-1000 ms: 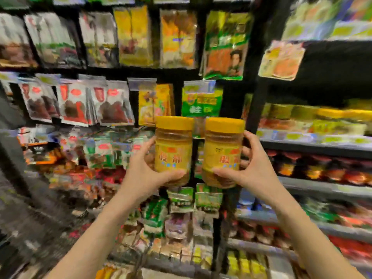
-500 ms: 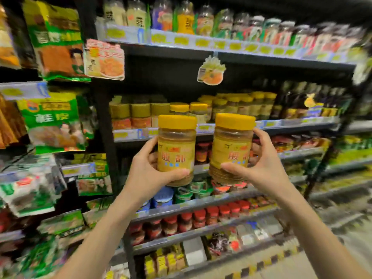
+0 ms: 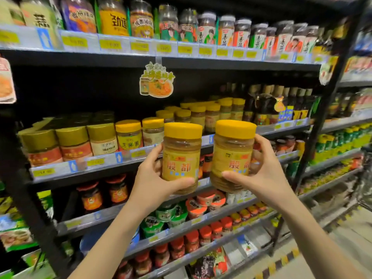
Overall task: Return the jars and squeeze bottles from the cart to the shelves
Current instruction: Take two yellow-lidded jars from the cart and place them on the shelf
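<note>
Left fingers: curled round the lower half of the left jar, thumb across the front under the label; a firm, closed hold.
Right fingers: wrapped the same way round the right jar, thumb in front, the rest hidden behind.
Left hand: raised in front of the shelving, jar upright.
Right hand: level with it, its jar leaning slightly left.
Jars: side by side, just apart, yellow lids up, held in the air near the middle shelf; not yet set down.
Change: a second ago hanging packets filled the background; half a second ago the jar shelving came in, farther off. Now it fills the view and the matching yellow-lidded row stands just beyond the held jars.
Meaning: the person has turned to the right bay and closed in. I judge the carry is nearly done.
Next: likely lifting both onto that shelf beside their kind.
Cart: barely seen, if at all, at the far right edge.
</note>
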Available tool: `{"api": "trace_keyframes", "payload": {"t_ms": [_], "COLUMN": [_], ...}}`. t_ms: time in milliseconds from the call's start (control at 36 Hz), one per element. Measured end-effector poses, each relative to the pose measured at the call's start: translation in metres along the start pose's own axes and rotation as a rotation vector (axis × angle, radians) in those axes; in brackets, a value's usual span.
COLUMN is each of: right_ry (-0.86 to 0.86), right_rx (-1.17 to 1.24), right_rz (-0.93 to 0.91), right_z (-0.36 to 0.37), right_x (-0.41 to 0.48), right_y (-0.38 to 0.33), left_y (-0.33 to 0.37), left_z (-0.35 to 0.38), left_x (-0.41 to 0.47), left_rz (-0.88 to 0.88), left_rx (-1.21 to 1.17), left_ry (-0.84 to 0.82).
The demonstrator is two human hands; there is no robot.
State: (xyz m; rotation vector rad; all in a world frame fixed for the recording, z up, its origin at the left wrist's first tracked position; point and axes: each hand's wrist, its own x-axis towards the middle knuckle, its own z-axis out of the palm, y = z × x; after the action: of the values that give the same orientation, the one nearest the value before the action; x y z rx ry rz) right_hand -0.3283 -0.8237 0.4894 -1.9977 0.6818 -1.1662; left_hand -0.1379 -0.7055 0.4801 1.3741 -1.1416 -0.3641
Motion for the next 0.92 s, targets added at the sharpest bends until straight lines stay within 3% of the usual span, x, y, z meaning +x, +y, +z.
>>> {"api": "trace_keyframes", "payload": {"t_ms": [500, 917], "right_ry": [-0.034, -0.239], "right_rx": [0.007, 0.14], "right_rz": [-0.059, -0.166], "right_z": [0.013, 0.084], "right_x": [0.155, 0.248], "right_y": [0.072, 0.107], "left_y": [-0.042, -0.052], "left_z": [0.019, -0.001], "left_x": [0.131, 0.148], "left_rz": [0.006, -0.108], "left_rx": [0.07, 0.168], "left_ry": [0.074, 0.332]}}
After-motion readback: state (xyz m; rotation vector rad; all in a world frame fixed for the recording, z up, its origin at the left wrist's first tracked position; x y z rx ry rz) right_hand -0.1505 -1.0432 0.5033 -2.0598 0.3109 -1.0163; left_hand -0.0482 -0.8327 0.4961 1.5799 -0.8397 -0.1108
